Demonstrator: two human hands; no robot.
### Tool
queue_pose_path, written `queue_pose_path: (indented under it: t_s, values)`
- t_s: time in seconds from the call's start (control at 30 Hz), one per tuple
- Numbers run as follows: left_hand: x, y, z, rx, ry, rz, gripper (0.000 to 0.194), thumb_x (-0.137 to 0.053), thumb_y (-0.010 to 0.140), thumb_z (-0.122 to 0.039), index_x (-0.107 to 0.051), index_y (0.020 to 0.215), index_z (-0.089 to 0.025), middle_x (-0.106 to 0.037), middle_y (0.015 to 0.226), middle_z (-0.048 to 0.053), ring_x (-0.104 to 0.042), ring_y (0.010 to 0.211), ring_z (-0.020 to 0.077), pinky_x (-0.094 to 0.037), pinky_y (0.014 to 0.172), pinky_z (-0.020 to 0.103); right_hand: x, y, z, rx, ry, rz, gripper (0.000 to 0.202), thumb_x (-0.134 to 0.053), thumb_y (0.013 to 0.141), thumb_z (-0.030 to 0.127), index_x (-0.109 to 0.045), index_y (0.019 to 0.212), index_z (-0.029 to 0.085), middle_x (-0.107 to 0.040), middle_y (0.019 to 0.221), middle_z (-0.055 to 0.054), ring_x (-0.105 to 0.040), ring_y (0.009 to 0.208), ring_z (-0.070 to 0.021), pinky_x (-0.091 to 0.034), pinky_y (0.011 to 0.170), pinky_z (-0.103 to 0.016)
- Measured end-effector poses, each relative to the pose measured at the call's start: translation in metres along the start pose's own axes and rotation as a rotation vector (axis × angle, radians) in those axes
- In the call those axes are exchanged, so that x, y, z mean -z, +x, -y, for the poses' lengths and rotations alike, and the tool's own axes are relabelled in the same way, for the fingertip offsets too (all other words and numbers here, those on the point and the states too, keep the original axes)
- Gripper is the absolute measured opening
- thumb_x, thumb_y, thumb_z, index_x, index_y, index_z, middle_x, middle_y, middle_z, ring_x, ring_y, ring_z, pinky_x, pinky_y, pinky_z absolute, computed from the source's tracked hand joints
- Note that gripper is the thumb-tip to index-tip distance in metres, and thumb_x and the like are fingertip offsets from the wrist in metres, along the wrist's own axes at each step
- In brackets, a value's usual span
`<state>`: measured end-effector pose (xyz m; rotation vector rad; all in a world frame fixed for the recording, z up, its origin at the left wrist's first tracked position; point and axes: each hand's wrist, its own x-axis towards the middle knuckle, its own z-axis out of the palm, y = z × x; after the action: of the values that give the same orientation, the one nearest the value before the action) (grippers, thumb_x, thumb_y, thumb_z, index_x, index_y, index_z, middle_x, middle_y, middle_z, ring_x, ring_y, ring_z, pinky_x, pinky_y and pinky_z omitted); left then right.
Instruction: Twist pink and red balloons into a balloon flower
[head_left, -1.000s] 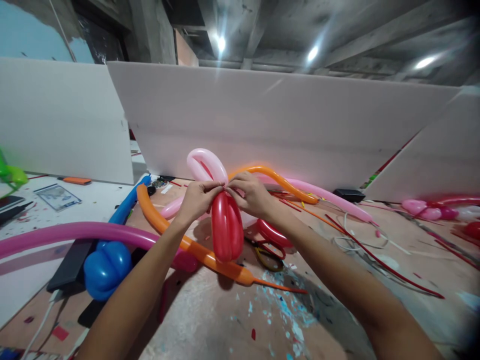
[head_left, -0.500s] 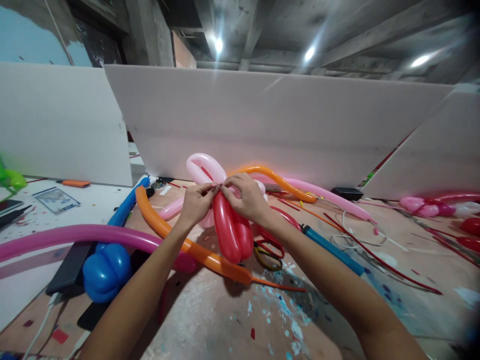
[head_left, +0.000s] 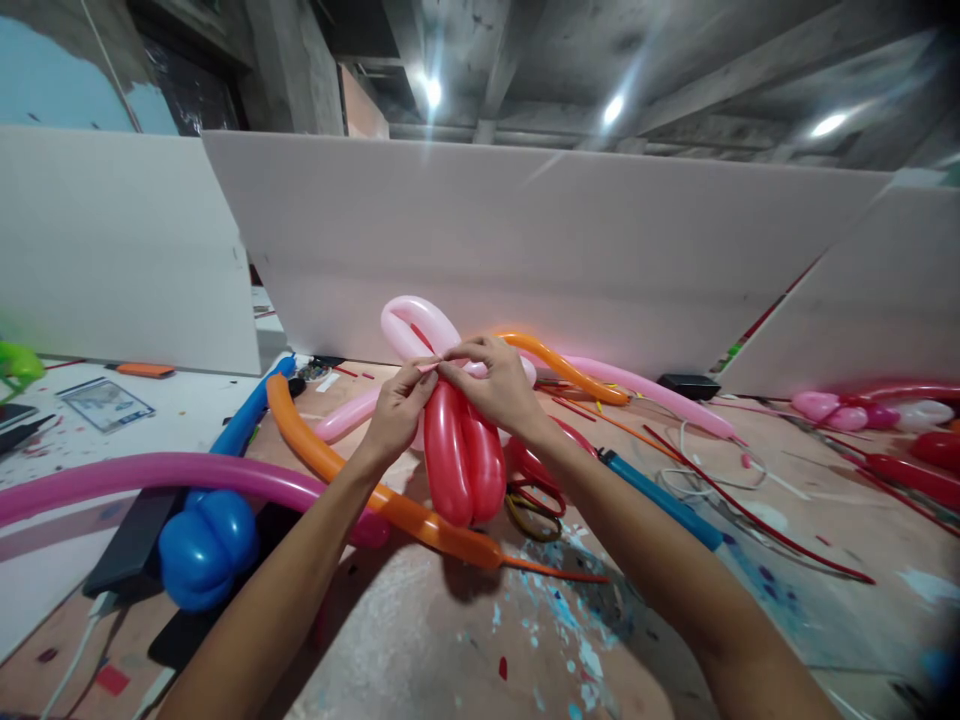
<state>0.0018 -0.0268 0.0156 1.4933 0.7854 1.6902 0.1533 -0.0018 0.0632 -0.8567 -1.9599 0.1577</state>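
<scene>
Red balloon (head_left: 465, 460) hangs below left grip (head_left: 396, 408) and right grip (head_left: 501, 388)

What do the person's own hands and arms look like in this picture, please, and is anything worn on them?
The bare, ungloved left hand and right hand show no rings on the fingers in view. Both slim forearms are uncovered, with no watch, bracelet or sleeve within the frame. Fine details such as the nails are too small to judge.
</scene>
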Motion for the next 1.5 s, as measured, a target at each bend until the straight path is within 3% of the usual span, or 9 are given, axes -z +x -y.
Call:
queue_pose_path:
  t_s: [0.23, 0.33, 0.47, 0.57, 0.73, 0.97, 1.2, 1.3, 1.5]
  values:
    - [0.000, -0.002, 0.004, -0.071, 0.135, 0.131, 0.037, -0.054, 0.089, -0.027, -0.061, 0.126, -0.026, -0.058, 0.130, 0.006, -0.055, 0.116, 0.0172, -0.041, 0.101, 0.029, 0.001, -0.001, -0.005, 0.026, -0.018, 0.032, 0.015, -0.060, 0.087, 0.029, -0.071, 0.082, 0.020, -0.067, 0.088, -0.004, -0.057, 0.087, -0.0201, -0.038, 0.084, -0.039]
    - [-0.001, -0.004, -0.004, -0.213, 0.514, 0.171, 0.042, -0.047, 0.091, -0.023, -0.055, 0.132, -0.022, -0.059, 0.128, 0.009, -0.055, 0.115, 0.0194, -0.041, 0.099, 0.032, 0.000, -0.006, -0.008, 0.095, -0.107, -0.024, 0.019, -0.056, 0.088, 0.025, -0.068, 0.074, 0.020, -0.065, 0.086, -0.005, -0.053, 0.085, -0.0199, -0.036, 0.082, -0.038]
    - [-0.001, -0.002, -0.017, -0.386, 1.119, 0.164, 0.041, -0.044, 0.092, -0.022, -0.054, 0.132, -0.024, -0.063, 0.121, 0.008, -0.060, 0.100, 0.0219, -0.044, 0.082, 0.031, -0.001, -0.011, -0.014, 0.141, -0.158, -0.043, 0.022, -0.053, 0.087, 0.021, -0.065, 0.068, 0.019, -0.061, 0.081, -0.005, -0.051, 0.082, -0.0195, -0.036, 0.078, -0.036]
    - [0.001, 0.006, -0.024, -0.533, 1.329, 0.169, 0.033, -0.046, 0.093, -0.023, -0.063, 0.120, -0.025, -0.068, 0.106, 0.009, -0.061, 0.084, 0.0207, -0.040, 0.069, 0.031, 0.001, -0.014, -0.016, 0.146, -0.180, -0.066, 0.022, -0.054, 0.086, 0.023, -0.065, 0.067, 0.019, -0.060, 0.081, -0.004, -0.049, 0.081, -0.0196, -0.035, 0.078, -0.037]
    - [0.003, 0.022, -0.044, -0.647, 1.313, 0.298, 0.025, -0.046, 0.092, -0.019, -0.070, 0.087, -0.020, -0.064, 0.080, 0.009, -0.054, 0.071, 0.0194, -0.037, 0.062, 0.030, 0.007, -0.015, -0.006, 0.095, -0.116, -0.057, 0.021, -0.055, 0.084, 0.021, -0.061, 0.064, 0.019, -0.060, 0.080, -0.004, -0.050, 0.082, -0.0195, -0.036, 0.080, -0.038]
    - [0.007, 0.015, -0.072, -0.934, 1.365, 0.354, 0.028, -0.042, 0.094, -0.020, -0.070, 0.090, -0.019, -0.067, 0.080, 0.008, -0.055, 0.072, 0.0182, -0.042, 0.064, 0.029, 0.021, -0.010, 0.018, -0.061, 0.145, 0.083, 0.028, -0.047, 0.082, 0.018, -0.044, 0.054, 0.019, -0.049, 0.072, -0.001, -0.047, 0.074, -0.0162, -0.039, 0.072, -0.033]
    - [0.009, 0.006, -0.073, -0.843, 1.316, 0.372, 0.026, -0.042, 0.093, -0.020, -0.068, 0.094, -0.017, -0.069, 0.086, 0.010, -0.058, 0.076, 0.0196, -0.042, 0.064, 0.029, 0.034, -0.008, 0.023, -0.229, 0.481, 0.533, 0.022, -0.045, 0.083, 0.019, -0.043, 0.061, 0.019, -0.048, 0.068, 0.001, -0.045, 0.065, -0.0126, -0.039, 0.062, -0.027]
    - [0.008, 0.005, -0.073, -0.816, 1.297, 0.444, 0.026, -0.041, 0.093, -0.020, -0.067, 0.096, -0.018, -0.068, 0.087, 0.010, -0.058, 0.078, 0.0199, -0.042, 0.066, 0.030, 0.040, -0.004, 0.020, -0.202, 0.500, 0.712, 0.022, -0.045, 0.084, 0.021, -0.044, 0.062, 0.019, -0.051, 0.069, 0.001, -0.045, 0.064, -0.0121, -0.040, 0.060, -0.026]
    - [0.013, 0.001, -0.075, -0.801, 1.217, 0.541, 0.024, -0.044, 0.091, -0.019, -0.066, 0.098, -0.021, -0.068, 0.089, 0.009, -0.059, 0.075, 0.0191, -0.041, 0.062, 0.030, 0.041, -0.005, 0.022, -0.159, 0.291, 0.832, 0.028, -0.046, 0.084, 0.014, -0.044, 0.056, 0.018, -0.044, 0.056, 0.004, -0.039, 0.052, -0.0090, -0.034, 0.049, -0.023]
